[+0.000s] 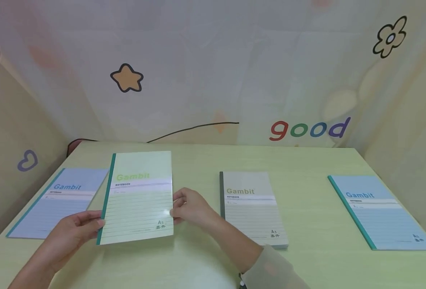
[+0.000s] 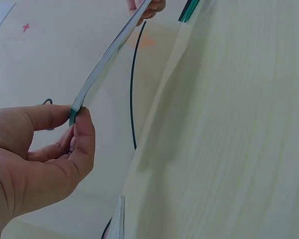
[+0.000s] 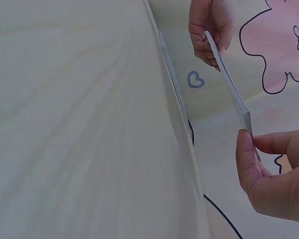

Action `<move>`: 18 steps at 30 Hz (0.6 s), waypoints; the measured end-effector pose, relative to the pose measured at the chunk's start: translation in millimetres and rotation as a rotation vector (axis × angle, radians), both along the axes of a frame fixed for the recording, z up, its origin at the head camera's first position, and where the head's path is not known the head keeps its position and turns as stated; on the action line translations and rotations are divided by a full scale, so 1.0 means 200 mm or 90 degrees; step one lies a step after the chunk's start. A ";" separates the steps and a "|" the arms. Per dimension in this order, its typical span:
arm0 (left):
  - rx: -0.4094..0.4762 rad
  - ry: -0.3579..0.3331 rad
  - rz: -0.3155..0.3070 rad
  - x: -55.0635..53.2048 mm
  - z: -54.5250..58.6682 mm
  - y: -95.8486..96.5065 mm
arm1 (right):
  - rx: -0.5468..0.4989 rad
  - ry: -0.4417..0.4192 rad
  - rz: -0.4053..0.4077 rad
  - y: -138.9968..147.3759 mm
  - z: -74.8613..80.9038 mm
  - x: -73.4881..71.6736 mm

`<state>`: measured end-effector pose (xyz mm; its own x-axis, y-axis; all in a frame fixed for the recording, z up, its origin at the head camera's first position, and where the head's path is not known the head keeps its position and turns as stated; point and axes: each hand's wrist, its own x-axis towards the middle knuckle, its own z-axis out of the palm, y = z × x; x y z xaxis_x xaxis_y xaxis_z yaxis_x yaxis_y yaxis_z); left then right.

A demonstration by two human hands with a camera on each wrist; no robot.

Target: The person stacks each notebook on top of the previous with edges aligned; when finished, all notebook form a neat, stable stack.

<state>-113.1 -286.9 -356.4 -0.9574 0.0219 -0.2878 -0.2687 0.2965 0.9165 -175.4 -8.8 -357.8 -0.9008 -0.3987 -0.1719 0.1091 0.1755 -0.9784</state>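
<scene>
A pale green Gambit notebook (image 1: 137, 212) with a dark green spine is held up above the table, its cover facing the head camera. My left hand (image 1: 73, 233) pinches its spine edge low down, thumb in front. On the opposite long edge, my right hand (image 1: 192, 208) pinches the lower part between thumb and fingers. Both wrist views show the notebook edge-on, thin and slightly bowed in the left one, with the left hand (image 2: 50, 144) and right hand (image 3: 274, 174) gripping its ends. Its back is hidden in the head view.
On the table (image 1: 198, 160) lie a lilac-blue notebook (image 1: 72, 204) at left, partly behind the held one, a grey-covered notebook stack (image 1: 252, 216) right of centre, partly behind my right forearm, and a blue notebook (image 1: 379, 216) at far right. A printed curtain (image 1: 213, 72) stands behind.
</scene>
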 end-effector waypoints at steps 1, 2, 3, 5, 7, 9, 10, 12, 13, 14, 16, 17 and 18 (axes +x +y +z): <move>-0.009 0.004 -0.001 0.00 0.00 0.01 | 0.001 0.001 0.000 0.01 0.00 0.00; -0.018 0.008 -0.002 0.01 0.00 0.03 | 0.003 0.004 0.000 0.02 0.00 0.00; -0.025 0.009 -0.002 0.01 0.01 0.04 | 0.007 0.008 0.002 0.03 0.00 0.00; -0.036 0.015 -0.001 0.01 0.02 0.06 | 0.015 0.015 0.005 0.05 0.00 0.00; -0.049 0.018 0.001 0.02 0.02 0.07 | 0.023 0.020 0.009 0.07 0.00 0.00; -0.057 0.020 0.005 0.02 0.03 0.09 | 0.026 0.025 0.014 0.09 0.01 0.01; -0.061 0.022 0.005 0.02 0.03 0.10 | 0.029 0.026 0.016 0.09 0.02 0.01; -0.067 0.024 0.005 0.03 0.04 0.12 | 0.032 0.028 0.020 0.11 0.02 0.02; -0.070 0.023 0.008 0.03 0.04 0.13 | 0.033 0.030 0.023 0.12 0.03 0.02; -0.072 0.027 0.007 0.03 0.04 0.13 | 0.036 0.032 0.025 0.13 0.03 0.02; -0.076 0.028 0.007 0.03 0.05 0.15 | 0.042 0.034 0.030 0.14 0.04 0.02; -0.075 0.028 0.008 0.04 0.05 0.16 | 0.043 0.036 0.033 0.15 0.04 0.02; -0.074 0.028 0.010 0.04 0.05 0.17 | 0.047 0.037 0.036 0.16 0.04 0.02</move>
<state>-105.2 -252.9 -345.9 -0.9692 -0.0241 -0.2449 -0.2341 0.3971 0.8874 -171.5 22.9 -349.9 -0.8865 -0.4373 -0.1516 0.0409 0.2521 -0.9668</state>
